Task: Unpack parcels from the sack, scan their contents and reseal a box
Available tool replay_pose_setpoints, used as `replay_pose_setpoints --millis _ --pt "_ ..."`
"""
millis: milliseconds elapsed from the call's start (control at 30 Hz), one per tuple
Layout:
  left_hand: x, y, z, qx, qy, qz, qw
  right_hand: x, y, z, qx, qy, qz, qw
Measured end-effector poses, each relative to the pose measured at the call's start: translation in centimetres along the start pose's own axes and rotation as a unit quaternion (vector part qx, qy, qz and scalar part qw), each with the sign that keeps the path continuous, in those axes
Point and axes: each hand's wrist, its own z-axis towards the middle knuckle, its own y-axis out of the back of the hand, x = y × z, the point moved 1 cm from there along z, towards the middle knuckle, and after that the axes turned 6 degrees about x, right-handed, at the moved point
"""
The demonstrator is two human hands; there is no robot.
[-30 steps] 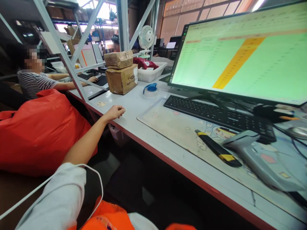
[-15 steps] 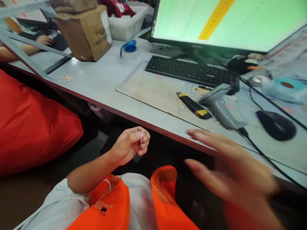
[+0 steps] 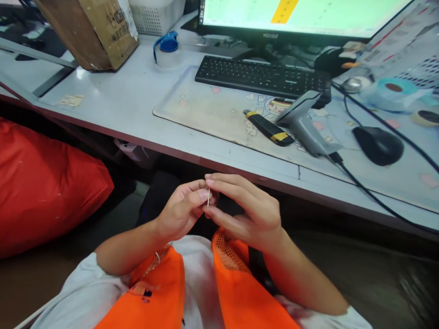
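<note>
A short, thin, pale stick (image 3: 208,198) stands nearly upright between my two hands, in front of the desk's edge. My left hand (image 3: 187,208) is closed, pinching the stick between thumb and curled fingers. From the other side comes my right hand (image 3: 252,208), its forefinger at the stick's top end and its thumb at the bottom end. The fingertips of both hands meet around it, and the left hand's curled fingers are partly hidden. What kind of stick it is, I cannot make out.
On the desk (image 3: 113,98) lie a yellow-black box cutter (image 3: 268,128), a grey barcode scanner (image 3: 308,125), a mouse (image 3: 378,145) and a keyboard (image 3: 257,77) below a monitor (image 3: 274,34). A cardboard box (image 3: 99,32) and blue-handled tape dispenser (image 3: 168,48) stand farther left. A red bag (image 3: 48,187) bulges beside me.
My right hand has swung in from the right, and its thumb and forefinger have come to the stick's ends. The left hand keeps its pinch. The view has tilted down slightly.
</note>
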Motion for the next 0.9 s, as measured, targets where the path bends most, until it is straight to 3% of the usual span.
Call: replay_pose_setpoints --millis 233,500,900 --pt "-0.4 1.2 -0.1 0.076 -0.038 0.103 0.991 -0.1 -0.2 -0.1 -0.008 0.013 0.008 1.0" --pt "-0.1 1.3 0.0 0.049 -0.016 0.082 0.995 0.0 -0.1 0.0 -0.031 0.013 0.068 0.997" --pt "-0.1 2.6 0.2 0.102 -0.058 0.106 0.987 -0.7 -0.3 -0.1 -0.028 0.005 0.111 0.993"
